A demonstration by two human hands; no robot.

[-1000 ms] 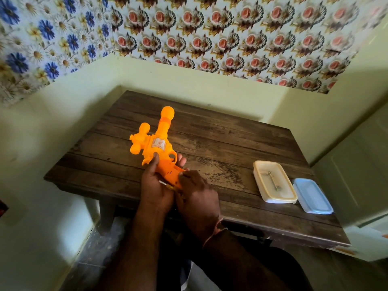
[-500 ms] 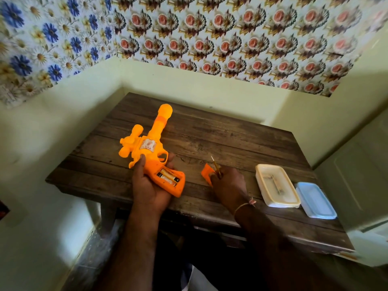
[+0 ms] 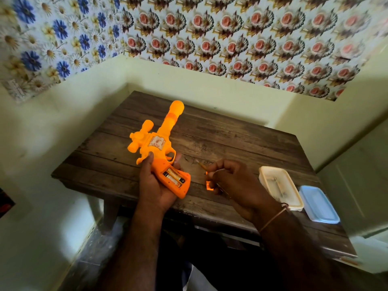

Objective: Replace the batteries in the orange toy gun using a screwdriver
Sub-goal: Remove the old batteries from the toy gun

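My left hand [image 3: 156, 185] grips the orange toy gun [image 3: 158, 143] by its handle, barrel pointing away over the wooden table [image 3: 231, 139]. The battery compartment in the handle lies uncovered, and two batteries [image 3: 174, 177] show inside it. My right hand [image 3: 233, 181] is just right of the gun, low over the table. It holds a thin yellow-handled screwdriver [image 3: 202, 165] whose tip sticks out up and left. The small orange battery cover [image 3: 209, 184] sits under its fingers; whether the cover rests on the table I cannot tell.
A cream plastic box [image 3: 280, 186] holding small metal items stands at the table's right, with its pale blue lid [image 3: 319, 204] beside it near the front right edge. Walls close in the table at the back and left. My legs are under the front edge.
My right hand came away from the gun's handle with the cover and screwdriver and moved right, lowering toward the table. The batteries became visible. My left hand shifted the gun slightly left.
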